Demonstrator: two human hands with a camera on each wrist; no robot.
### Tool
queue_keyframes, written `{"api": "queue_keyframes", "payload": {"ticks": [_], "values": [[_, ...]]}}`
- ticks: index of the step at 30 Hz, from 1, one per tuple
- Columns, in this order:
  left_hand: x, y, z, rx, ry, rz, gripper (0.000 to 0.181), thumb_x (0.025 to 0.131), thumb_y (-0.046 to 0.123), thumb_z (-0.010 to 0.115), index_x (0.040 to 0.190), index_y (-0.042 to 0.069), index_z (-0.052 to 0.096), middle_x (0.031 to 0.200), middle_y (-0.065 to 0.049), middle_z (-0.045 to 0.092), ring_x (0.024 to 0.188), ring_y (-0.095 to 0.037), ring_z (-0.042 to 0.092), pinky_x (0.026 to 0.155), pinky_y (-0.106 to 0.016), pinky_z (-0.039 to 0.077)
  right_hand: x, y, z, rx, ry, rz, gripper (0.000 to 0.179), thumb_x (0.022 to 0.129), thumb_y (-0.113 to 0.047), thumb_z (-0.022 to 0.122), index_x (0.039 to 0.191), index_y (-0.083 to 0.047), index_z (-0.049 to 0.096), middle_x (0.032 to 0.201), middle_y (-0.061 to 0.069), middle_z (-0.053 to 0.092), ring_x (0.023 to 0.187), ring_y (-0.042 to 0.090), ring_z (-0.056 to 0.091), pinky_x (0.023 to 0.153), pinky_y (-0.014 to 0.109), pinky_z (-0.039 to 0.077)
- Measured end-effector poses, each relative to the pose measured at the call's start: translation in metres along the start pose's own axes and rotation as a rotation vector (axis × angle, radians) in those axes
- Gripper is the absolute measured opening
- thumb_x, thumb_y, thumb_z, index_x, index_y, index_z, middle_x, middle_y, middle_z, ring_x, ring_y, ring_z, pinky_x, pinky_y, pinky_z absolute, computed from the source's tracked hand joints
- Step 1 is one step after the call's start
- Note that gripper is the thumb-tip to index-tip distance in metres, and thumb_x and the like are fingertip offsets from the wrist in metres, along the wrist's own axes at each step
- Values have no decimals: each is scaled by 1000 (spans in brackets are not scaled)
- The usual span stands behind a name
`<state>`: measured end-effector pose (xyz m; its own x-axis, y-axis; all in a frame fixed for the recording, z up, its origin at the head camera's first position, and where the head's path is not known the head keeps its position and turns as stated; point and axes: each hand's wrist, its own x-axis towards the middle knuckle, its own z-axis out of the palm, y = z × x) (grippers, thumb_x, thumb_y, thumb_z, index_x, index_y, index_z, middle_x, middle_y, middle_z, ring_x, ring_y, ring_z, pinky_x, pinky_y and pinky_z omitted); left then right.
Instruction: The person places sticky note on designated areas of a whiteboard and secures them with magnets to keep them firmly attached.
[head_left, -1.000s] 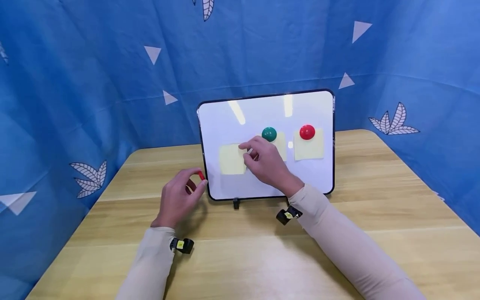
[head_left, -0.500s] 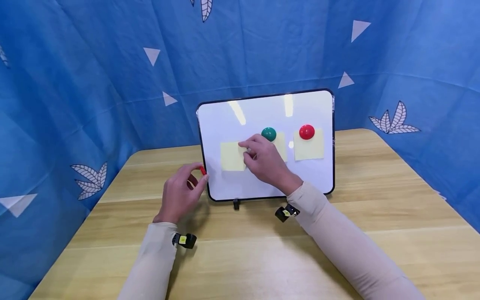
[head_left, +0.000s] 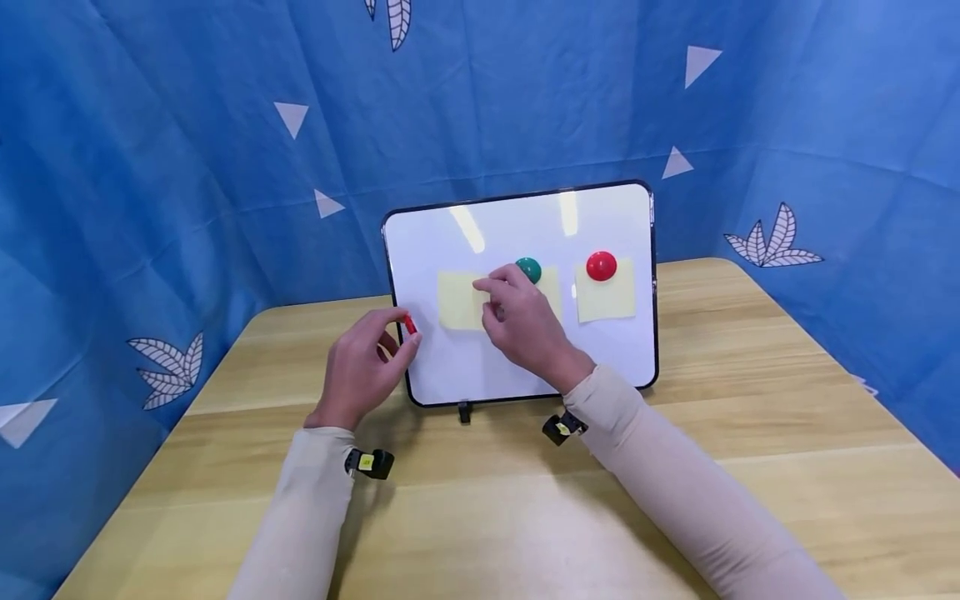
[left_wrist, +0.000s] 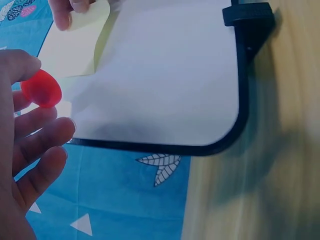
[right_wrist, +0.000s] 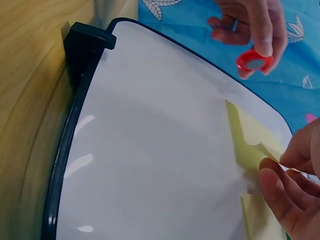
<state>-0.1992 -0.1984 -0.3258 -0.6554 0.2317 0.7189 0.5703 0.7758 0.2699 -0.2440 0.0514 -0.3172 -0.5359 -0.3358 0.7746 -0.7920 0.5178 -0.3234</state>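
A small whiteboard (head_left: 465,371) with a black frame stands tilted on the table. My right hand (head_left: 528,329) pinches a pale yellow sticky note (head_left: 456,302) by its right edge, before the left half of the board. The note's sheet bends away from the board in the right wrist view. Between thumb and forefinger my left hand (head_left: 360,367) holds a round red magnet (left_wrist: 42,89) at the board's left edge; its grey underside faces the right wrist camera. A green magnet (head_left: 529,269) tops a second sticky note (head_left: 551,292), partly covered by my right hand.
Farther right on the board, another red magnet (head_left: 602,266) holds a third sticky note (head_left: 609,302). Black feet (head_left: 464,412) support the board's lower edge on the wooden table (head_left: 480,517). A blue patterned curtain (head_left: 187,125) hangs behind and at the sides.
My left hand has risen and come closer over the board's left edge with the red magnet. The note in my right hand has gone up a little. The head view has shifted slightly.
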Motion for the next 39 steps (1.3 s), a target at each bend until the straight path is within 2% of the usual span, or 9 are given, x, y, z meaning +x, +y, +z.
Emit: {"api": "queue_keyframes", "payload": {"ticks": [11, 20, 31, 39], "values": [[11, 2, 6, -1, 8, 20, 37, 90, 26, 75, 121, 9, 66, 89, -7, 64, 66, -22, 63, 56, -32, 52, -3, 0, 9, -51, 15, -51, 33, 86, 1, 74, 118, 5, 69, 111, 14, 60, 90, 18, 59, 78, 24, 56], [19, 3, 7, 7, 19, 43, 38, 89, 25, 76, 121, 8, 66, 90, -8, 65, 66, -18, 60, 57, -31, 52, -4, 1, 14, -55, 50, -60, 29, 86, 2, 72, 115, 5, 69, 107, 14, 59, 81, 15, 59, 74, 22, 55], [26, 5, 9, -7, 42, 59, 40, 89, 23, 76, 125, 8, 65, 97, -9, 66, 66, -17, 60, 57, -32, 53, -4, 0, 15, -69, 34, -59, 34, 86, 2, 72, 120, 6, 68, 112, 15, 58, 83, 15, 59, 77, 23, 56], [28, 6, 10, -18, 59, 66, 42, 89, 23, 78, 127, 10, 65, 96, -9, 67, 65, -16, 61, 55, -32, 53, -4, 0, 15, -93, 44, -54, 34, 86, 1, 73, 120, 6, 68, 110, 15, 58, 82, 15, 58, 76, 23, 56]]}}
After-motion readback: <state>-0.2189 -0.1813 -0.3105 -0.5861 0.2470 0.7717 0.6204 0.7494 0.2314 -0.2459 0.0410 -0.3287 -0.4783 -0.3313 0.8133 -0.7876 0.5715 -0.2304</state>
